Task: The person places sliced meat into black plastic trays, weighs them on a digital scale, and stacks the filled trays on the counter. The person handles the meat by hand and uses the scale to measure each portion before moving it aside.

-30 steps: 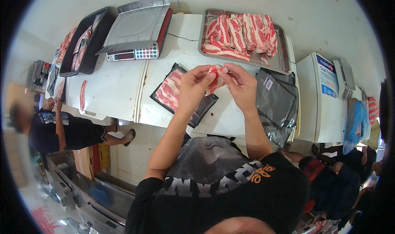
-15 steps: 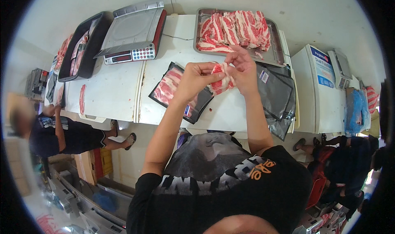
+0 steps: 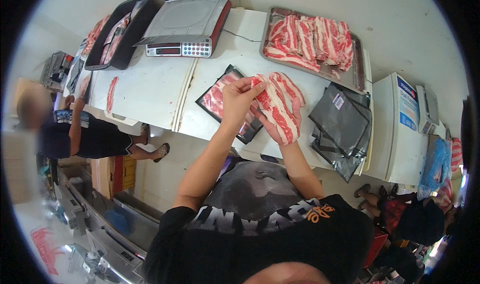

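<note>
My right hand [image 3: 287,119] lies palm up under long slices of raw streaked meat [image 3: 274,103] draped over its fingers. My left hand [image 3: 239,100] pinches the upper end of one slice between thumb and fingers. Both hands hover above a black tray [image 3: 215,98] on the white counter [image 3: 155,91]; the tray holds a few meat slices, partly hidden by my left hand. A metal tray [image 3: 356,69] at the back is piled with several rolled slices of the same meat [image 3: 310,36].
A grey weighing scale [image 3: 187,19] stands at the back. A black tub [image 3: 122,34] with meat is at the far left. Dark plastic pouches [image 3: 342,124] lie right of my hands, beside a white box [image 3: 402,129]. A seated person [image 3: 75,134] is left, below the counter.
The meat slices have been unfolded and now lie stretched along my right palm. Both hands have shifted slightly lower, over the black tray.
</note>
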A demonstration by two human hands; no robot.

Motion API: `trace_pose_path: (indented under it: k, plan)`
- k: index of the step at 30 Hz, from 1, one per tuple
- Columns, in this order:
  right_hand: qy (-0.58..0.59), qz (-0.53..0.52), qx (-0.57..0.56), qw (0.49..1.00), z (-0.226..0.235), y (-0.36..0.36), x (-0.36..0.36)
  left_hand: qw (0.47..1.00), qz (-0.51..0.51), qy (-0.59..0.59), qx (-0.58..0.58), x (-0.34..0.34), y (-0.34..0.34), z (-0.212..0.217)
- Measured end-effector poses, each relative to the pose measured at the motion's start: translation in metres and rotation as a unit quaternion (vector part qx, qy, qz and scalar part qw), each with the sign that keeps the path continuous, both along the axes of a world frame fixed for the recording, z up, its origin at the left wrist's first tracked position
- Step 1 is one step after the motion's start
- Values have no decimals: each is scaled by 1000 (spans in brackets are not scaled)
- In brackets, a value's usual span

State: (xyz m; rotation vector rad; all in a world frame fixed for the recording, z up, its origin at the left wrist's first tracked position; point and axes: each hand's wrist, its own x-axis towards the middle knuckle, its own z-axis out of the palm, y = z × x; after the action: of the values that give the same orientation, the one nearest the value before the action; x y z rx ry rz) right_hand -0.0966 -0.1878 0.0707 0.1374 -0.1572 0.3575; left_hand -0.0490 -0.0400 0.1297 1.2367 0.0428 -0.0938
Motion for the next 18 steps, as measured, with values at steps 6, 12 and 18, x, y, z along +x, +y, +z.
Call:
trace_pose_path:
  k: [6, 12, 18]
  plan:
    - [53, 28, -10, 998, 3, 2, -14, 997, -8, -5, 70, -17, 20, -1]
    - [51, 14, -17, 998, 8, -14, -29, 998, -47, -23, 47, -18, 22, -8]
    - [24, -22, -92, 995, 11, -27, -53, 982, -150, -5, 114, -16, 24, 7]
